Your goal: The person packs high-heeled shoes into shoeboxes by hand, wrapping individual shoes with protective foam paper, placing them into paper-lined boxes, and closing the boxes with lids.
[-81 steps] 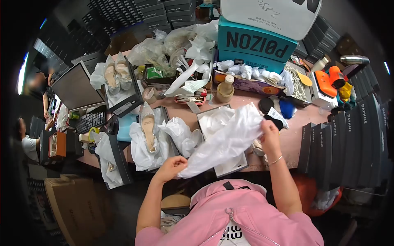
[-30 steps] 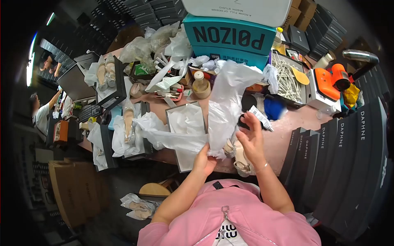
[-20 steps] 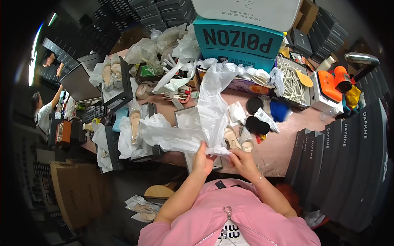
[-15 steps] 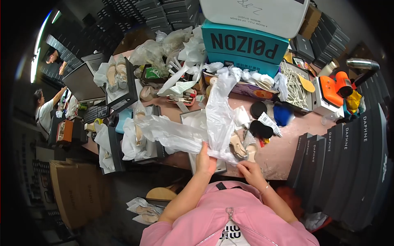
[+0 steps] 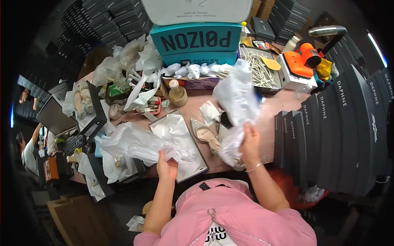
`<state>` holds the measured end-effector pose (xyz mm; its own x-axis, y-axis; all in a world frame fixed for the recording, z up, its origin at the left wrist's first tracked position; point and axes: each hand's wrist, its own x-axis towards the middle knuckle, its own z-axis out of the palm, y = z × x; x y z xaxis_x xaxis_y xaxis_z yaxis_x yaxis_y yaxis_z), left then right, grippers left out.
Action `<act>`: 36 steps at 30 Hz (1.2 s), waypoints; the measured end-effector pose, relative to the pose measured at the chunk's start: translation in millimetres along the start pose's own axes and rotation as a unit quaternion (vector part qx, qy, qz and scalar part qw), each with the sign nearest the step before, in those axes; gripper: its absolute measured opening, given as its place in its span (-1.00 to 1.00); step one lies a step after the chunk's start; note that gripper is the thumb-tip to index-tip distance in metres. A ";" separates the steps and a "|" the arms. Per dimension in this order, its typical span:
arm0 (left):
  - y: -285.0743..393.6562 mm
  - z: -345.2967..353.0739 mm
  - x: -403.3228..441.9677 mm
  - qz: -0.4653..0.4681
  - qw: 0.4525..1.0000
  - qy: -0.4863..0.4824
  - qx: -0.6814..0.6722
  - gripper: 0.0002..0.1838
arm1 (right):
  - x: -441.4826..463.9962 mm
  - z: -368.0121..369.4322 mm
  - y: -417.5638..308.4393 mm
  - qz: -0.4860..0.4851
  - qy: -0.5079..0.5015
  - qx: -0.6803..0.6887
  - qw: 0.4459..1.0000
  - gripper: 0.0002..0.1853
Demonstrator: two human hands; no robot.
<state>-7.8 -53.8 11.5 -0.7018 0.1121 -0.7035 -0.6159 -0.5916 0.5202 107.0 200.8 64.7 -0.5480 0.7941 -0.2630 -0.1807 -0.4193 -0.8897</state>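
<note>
Right of the open shoebox [image 5: 197,166], the raised sheet [image 5: 237,94] in your right hand [image 5: 249,144] hides part of the shoes [image 5: 206,134] and most of a black object [image 5: 225,119]. Left of the shoebox, the lower sheet [image 5: 129,137] covers much of a boxed shoe [image 5: 118,161], and how your left hand [image 5: 167,168] meets it is unclear. Beyond the shoebox, the top edge cuts off a white case [image 5: 197,11]; far left of the shoebox, a person's head [image 5: 24,93] is blurred.

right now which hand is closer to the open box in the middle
Left. The left hand is at the near left edge of the box; the right hand is farther off, to its right, beyond the beige shoe.
</note>
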 end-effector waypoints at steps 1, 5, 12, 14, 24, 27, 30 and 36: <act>4.5 -0.3 -1.5 0.006 1.000 0.005 -0.003 -0.62 | 10.7 -16.7 -17.2 -0.008 0.033 0.018 0.999 -0.85; 2.4 -3.5 0.4 -0.030 0.997 -0.068 0.037 -0.70 | 95.7 -178.1 12.6 -0.085 0.012 -0.485 0.870 -0.62; -36.5 -25.1 22.4 -0.119 0.987 -0.048 0.101 -0.54 | 14.6 -82.6 25.6 -0.221 -0.269 -0.546 0.762 -0.11; -35.0 -19.3 5.0 -0.127 0.988 -0.032 0.078 -0.46 | -2.1 -49.6 51.0 -0.220 -0.307 -0.552 0.744 -0.18; -17.8 -17.1 -61.5 0.281 0.901 -0.118 0.310 -0.68 | -0.4 -77.4 9.2 0.230 -0.229 0.095 0.941 -0.47; -24.7 0.4 -65.4 0.254 0.905 -0.179 0.291 -0.71 | -10.5 -80.5 11.3 0.221 -0.242 0.170 0.929 -0.25; -32.0 11.3 -66.5 0.225 0.901 -0.213 0.303 -0.72 | -22.6 -75.4 14.1 0.234 -0.261 0.230 0.908 -0.23; -39.0 17.1 -69.5 0.211 0.887 -0.249 0.326 -0.75 | -34.2 -67.8 3.2 0.198 -0.302 0.181 0.915 -0.19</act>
<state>58.9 -24.8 48.3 -0.8906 0.4248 -0.1626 -0.2227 -0.0954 0.9702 180.6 202.1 45.5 -0.9606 0.2067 -0.1860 -0.0698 -0.8267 -0.5583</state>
